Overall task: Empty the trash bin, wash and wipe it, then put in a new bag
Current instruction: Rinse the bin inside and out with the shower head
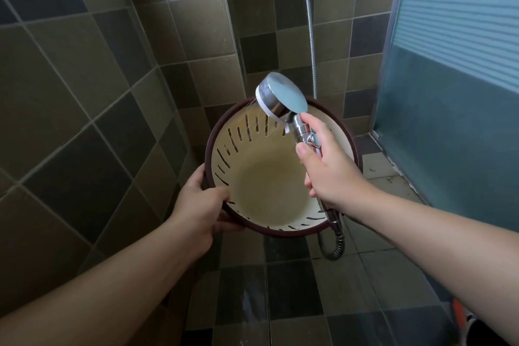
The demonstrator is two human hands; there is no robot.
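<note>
A person rinses a trash bin [264, 185] with a handheld shower head [282, 98] in a tiled shower corner.

The left hand [200, 206] grips the bin's dark rim, holding the cream, slotted bin tilted above the floor. The right hand [327, 166] is wrapped around the chrome handle, water spraying onto the bin's inner wall; the metal hose [335, 244] loops below.

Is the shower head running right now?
On: thin water streams fan from the shower head, gripped by the right hand, onto the slotted inner wall of the trash bin.
</note>
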